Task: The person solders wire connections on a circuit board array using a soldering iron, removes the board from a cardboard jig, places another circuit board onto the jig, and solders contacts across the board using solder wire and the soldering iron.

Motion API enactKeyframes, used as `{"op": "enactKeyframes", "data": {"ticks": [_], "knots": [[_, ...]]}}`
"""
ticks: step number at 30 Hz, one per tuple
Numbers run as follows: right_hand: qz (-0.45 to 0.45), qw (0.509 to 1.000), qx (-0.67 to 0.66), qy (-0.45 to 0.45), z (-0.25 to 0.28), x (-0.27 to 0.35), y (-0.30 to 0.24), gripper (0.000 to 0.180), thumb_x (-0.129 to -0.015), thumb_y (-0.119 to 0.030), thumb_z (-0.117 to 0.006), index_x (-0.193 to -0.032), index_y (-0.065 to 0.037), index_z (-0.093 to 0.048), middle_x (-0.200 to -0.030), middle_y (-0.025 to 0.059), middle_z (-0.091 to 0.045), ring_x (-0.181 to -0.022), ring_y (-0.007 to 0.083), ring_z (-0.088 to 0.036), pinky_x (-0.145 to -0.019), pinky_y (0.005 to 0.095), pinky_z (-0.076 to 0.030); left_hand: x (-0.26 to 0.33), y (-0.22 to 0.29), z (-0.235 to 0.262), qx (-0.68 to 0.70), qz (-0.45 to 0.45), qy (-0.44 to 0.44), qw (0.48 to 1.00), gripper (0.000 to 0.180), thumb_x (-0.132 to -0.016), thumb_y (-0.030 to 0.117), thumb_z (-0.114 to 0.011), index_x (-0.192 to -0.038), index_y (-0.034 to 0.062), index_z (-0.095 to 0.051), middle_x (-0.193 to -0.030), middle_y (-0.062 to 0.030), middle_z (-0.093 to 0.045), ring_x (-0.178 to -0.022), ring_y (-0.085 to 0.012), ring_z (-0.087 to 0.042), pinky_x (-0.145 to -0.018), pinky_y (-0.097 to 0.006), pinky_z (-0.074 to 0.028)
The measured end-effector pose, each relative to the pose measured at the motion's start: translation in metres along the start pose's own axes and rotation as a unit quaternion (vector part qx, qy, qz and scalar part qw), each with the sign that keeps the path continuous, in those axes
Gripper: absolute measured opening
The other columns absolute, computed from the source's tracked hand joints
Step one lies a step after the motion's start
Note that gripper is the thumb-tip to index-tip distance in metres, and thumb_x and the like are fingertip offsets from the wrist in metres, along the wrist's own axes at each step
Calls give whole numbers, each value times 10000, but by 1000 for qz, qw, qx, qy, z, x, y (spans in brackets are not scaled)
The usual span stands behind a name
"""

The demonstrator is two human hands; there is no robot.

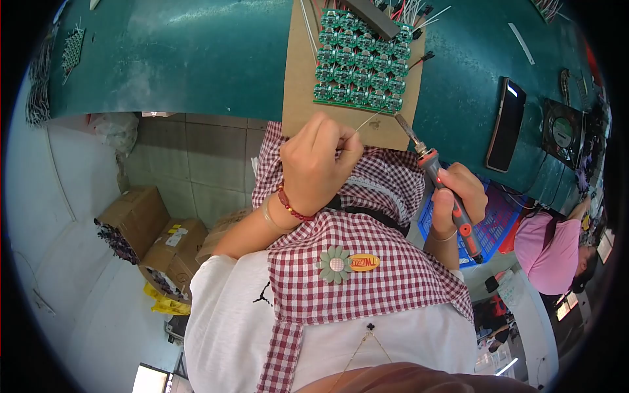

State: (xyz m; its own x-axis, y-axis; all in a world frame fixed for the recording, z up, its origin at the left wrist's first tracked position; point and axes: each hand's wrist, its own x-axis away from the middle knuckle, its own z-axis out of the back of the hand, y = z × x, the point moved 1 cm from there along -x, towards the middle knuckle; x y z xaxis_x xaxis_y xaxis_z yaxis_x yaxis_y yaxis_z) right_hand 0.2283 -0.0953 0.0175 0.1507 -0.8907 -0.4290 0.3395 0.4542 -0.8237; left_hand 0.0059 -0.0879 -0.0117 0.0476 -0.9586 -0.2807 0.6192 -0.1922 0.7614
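My left hand (321,154) is closed in a pinch on a thin strand of solder wire (368,122), which runs up toward the near edge of a green circuit board panel (360,62). In my right hand (462,196) is a grey and orange soldering iron (449,185), its metal tip close to the panel's near right corner. Whether tip and wire touch the board, I cannot tell. The panel is made of several small boards and lies on a brown cardboard sheet (301,85). A dark grey bar (372,18) rests across its far side, where thin wires stick out.
To the right on the green table (196,59) lie a black phone (506,124) and a small black fan (563,131). Another board panel (73,51) sits at the far left. Below are a blue crate (488,229) and cardboard boxes (137,219). A person in pink (547,252) is at right.
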Motion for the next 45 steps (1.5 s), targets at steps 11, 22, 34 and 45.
{"op": "enactKeyframes", "data": {"ticks": [11, 22, 34, 45], "knots": [[-185, 966, -177, 44, 38, -39, 28, 212, -798, -151, -668, -884, 25, -586, -764, 36, -527, -653, 85, -451, -591, 220, -341, -14, 11, -1, -8, -12, 3, 1000, 185, -728, -64, -685, -725, 36, -529, -658, -37, -521, -498, -118, -530, -452, -251, -418], [-297, 917, -259, -67, 48, -89, 68, 139, -788, -101, -648, -867, 4, -604, -796, 36, -586, -660, 53, -444, -587, 198, -317, -22, 10, -9, -33, -20, -9, 999, 209, -722, -53, -700, -718, 40, -513, -663, -41, -524, -515, -144, -539, -455, -273, -427], [-319, 914, -208, -141, 46, -110, 65, 154, -782, -146, -663, -834, -8, -622, -775, 12, -578, -669, 53, -444, -608, 211, -325, -28, 11, -13, -40, -19, -13, 999, 199, -713, -44, -717, -727, 43, -538, -666, -37, -524, -518, -136, -543, -456, -264, -424], [-291, 922, -200, -161, 47, -120, 66, 144, -779, -158, -666, -815, -23, -629, -795, 38, -614, -722, 83, -499, -661, 230, -365, -28, 14, -10, -32, 1, -21, 999, 193, -717, -36, -723, -738, 35, -545, -672, -44, -527, -528, -142, -558, -465, -268, -441]]}}
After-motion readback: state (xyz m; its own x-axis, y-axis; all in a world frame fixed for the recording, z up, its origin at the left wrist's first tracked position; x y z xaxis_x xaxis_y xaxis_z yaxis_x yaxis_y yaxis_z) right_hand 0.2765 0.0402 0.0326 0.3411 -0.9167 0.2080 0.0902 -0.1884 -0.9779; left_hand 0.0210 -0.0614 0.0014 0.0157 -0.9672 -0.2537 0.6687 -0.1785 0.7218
